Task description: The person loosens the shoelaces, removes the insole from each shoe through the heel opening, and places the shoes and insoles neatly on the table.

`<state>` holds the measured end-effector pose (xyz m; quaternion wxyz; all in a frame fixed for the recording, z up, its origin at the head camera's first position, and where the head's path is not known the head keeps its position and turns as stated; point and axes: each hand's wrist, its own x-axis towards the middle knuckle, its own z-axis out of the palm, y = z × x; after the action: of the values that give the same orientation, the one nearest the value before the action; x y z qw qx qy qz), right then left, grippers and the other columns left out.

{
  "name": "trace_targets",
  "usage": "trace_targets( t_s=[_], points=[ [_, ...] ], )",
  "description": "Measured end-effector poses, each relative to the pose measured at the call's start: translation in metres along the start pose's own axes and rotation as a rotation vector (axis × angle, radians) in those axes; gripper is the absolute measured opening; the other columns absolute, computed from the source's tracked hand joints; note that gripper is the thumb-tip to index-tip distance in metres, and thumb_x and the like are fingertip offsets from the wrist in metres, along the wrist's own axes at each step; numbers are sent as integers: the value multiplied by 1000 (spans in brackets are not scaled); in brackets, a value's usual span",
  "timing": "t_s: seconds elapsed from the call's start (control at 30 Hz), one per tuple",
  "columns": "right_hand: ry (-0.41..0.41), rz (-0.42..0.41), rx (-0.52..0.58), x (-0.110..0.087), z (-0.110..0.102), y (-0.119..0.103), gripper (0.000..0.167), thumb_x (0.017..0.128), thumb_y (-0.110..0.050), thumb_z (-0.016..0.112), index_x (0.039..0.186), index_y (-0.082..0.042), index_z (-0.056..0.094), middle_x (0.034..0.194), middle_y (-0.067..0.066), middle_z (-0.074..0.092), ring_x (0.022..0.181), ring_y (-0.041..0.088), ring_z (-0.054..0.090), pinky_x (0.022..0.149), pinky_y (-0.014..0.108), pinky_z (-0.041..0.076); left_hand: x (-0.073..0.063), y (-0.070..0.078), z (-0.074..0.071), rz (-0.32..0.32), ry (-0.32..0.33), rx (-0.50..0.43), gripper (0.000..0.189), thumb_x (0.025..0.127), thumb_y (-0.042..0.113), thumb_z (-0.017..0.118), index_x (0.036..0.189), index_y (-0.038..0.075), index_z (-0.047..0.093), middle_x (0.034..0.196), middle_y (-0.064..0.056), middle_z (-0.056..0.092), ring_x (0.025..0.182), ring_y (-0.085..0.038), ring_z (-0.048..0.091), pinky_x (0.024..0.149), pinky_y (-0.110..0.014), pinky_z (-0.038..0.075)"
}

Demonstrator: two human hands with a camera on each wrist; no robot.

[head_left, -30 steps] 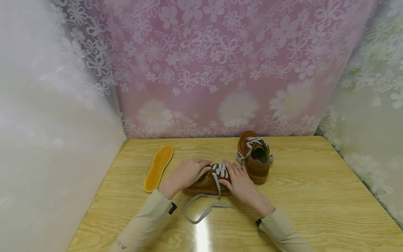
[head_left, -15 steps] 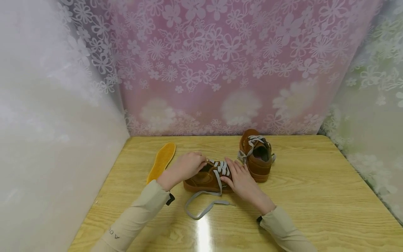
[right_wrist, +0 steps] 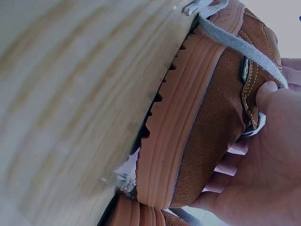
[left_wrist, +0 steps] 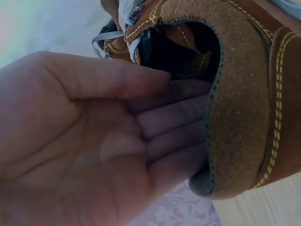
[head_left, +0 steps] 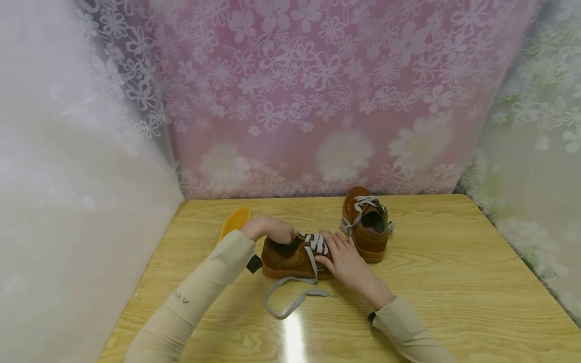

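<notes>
A brown suede lace-up shoe (head_left: 283, 264) lies sideways on the table, toe to the right, with its grey lace (head_left: 313, 248) loose and trailing over the near side. My left hand (head_left: 278, 231) reaches into the shoe's opening from above. In the left wrist view the fingers (left_wrist: 174, 113) go straight in past the collar (left_wrist: 235, 108), their tips hidden inside, and the thumb lies across the mouth. My right hand (head_left: 347, 259) grips the front of the shoe, thumb on the near side (right_wrist: 268, 96) and fingers over the top and far side.
A second brown shoe (head_left: 374, 247), laced in grey, stands behind and right of the right hand. A yellow-orange insole (head_left: 235, 222) lies at the back left, partly covered by the left forearm. Floral curtains (head_left: 290, 101) enclose the wooden table's (head_left: 454, 282) back and sides.
My left hand first lay over the shoe's tongue, then lifted at the opening, and now points down into it. The left forearm covers more of the insole. My right hand stays on the shoe.
</notes>
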<state>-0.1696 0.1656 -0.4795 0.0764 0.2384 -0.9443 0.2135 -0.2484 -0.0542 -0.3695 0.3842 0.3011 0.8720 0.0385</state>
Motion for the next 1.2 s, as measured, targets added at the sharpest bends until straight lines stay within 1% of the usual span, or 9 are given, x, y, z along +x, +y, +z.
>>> trace_targets(
  t_s=[0.1, 0.17, 0.23, 0.37, 0.47, 0.6, 0.83, 1.0, 1.2],
  points=[
    [-4, -6, 2, -1, 0, 0, 69, 103, -39, 58, 157, -4, 34, 152, 25, 45, 141, 49, 37, 109, 72, 30, 2, -2, -2, -44, -48, -48, 35, 105, 8, 39, 132, 1, 60, 128, -8, 60, 109, -18, 57, 90, -32, 45],
    [-7, -7, 5, -1, 0, 0, 68, 103, -39, 58, 157, -5, 34, 152, 24, 44, 141, 49, 37, 109, 72, 30, 3, -3, -1, -75, -53, -90, 47, 106, 10, 39, 152, 6, 46, 154, -10, 46, 139, -24, 46, 110, -38, 41],
    [-7, -11, 11, -2, -1, 0, 69, 102, -39, 59, 157, -5, 35, 152, 24, 45, 141, 49, 38, 109, 72, 30, 5, -4, -1, -93, -58, -115, 50, 106, 11, 39, 156, 6, 39, 160, -12, 38, 148, -29, 35, 117, -43, 35],
    [-11, -11, 14, -2, -3, 1, 68, 102, -38, 60, 156, -4, 36, 152, 23, 45, 141, 48, 39, 108, 72, 31, 10, -3, -1, -99, -67, -113, 52, 105, 7, 35, 158, 7, 35, 162, -12, 34, 150, -30, 31, 118, -43, 34],
    [-15, -15, 13, -2, -3, 2, 68, 101, -36, 60, 156, -5, 36, 151, 23, 46, 140, 48, 40, 109, 72, 31, 14, -3, -3, -104, -77, -90, 51, 105, 4, 33, 155, 7, 40, 159, -11, 39, 140, -26, 43, 104, -36, 42],
    [-25, -22, 32, -3, -3, 2, 68, 101, -35, 61, 156, -5, 36, 150, 24, 46, 140, 48, 39, 109, 72, 30, 17, -6, -8, -101, -94, -85, 42, 106, 3, 35, 141, 7, 56, 143, -9, 54, 119, -23, 55, 87, -35, 41],
    [-23, -68, 13, -1, -4, 6, 73, 96, -33, 66, 156, -2, 37, 149, 24, 47, 139, 47, 42, 108, 71, 33, 15, -11, -16, -24, -121, -87, 33, 106, 4, 45, 129, 9, 68, 134, -7, 63, 129, -25, 57, 108, -38, 46],
    [-63, -71, 6, -1, -9, 7, 85, 89, -32, 75, 156, -2, 34, 149, 26, 46, 139, 48, 41, 108, 71, 33, 15, -14, -19, 25, -124, -71, 31, 108, 6, 46, 125, 12, 71, 128, -4, 66, 124, -22, 59, 105, -34, 48],
    [-122, -78, 22, -2, -12, 10, 96, 82, -31, 81, 159, -6, 28, 150, 27, 44, 139, 47, 42, 109, 70, 31, 14, -19, -19, 43, -170, -214, 31, 109, 7, 44, 123, 8, 71, 128, -9, 68, 116, -18, 65, 89, -27, 54]
  ],
)
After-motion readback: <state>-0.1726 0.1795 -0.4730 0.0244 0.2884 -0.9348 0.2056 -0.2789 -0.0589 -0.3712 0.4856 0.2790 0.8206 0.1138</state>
